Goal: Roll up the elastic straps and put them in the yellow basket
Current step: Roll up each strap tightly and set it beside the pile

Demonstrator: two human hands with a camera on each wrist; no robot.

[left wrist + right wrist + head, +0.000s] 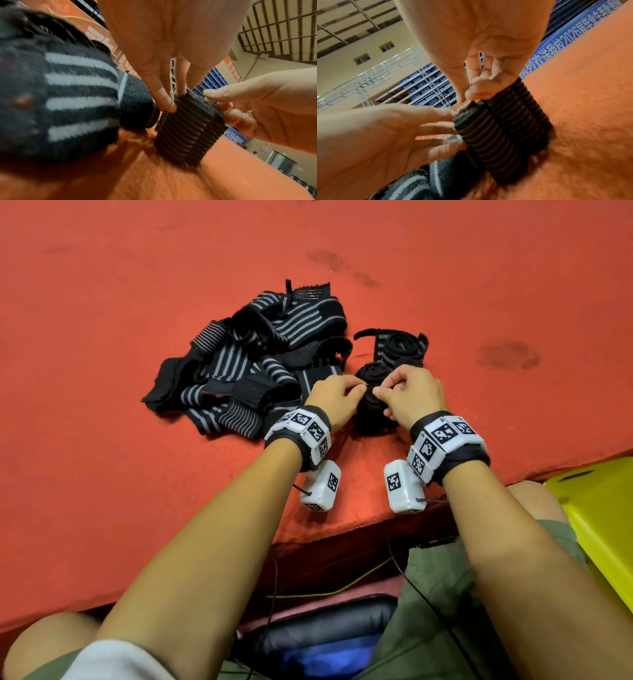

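Observation:
A black ribbed elastic strap, rolled into a tight roll (371, 405), stands on end on the red mat. Both hands hold it at its top. My left hand (356, 392) pinches the roll (188, 132) between thumb and fingers from the left. From the right, my right hand (381, 393) pinches the upper edge of the roll (496, 135) with curled fingers (479, 88). A loose pile of black straps with grey stripes (246, 361) lies just left of the hands. The yellow basket (603, 518) sits low at the right edge, below the mat's edge.
Two more rolled black straps (400, 345) lie just beyond the hands on the mat. The mat's front edge (342, 525) runs under my wrists, with my knees, cables and a dark bag (325, 631) below it. Open red mat spreads left and far.

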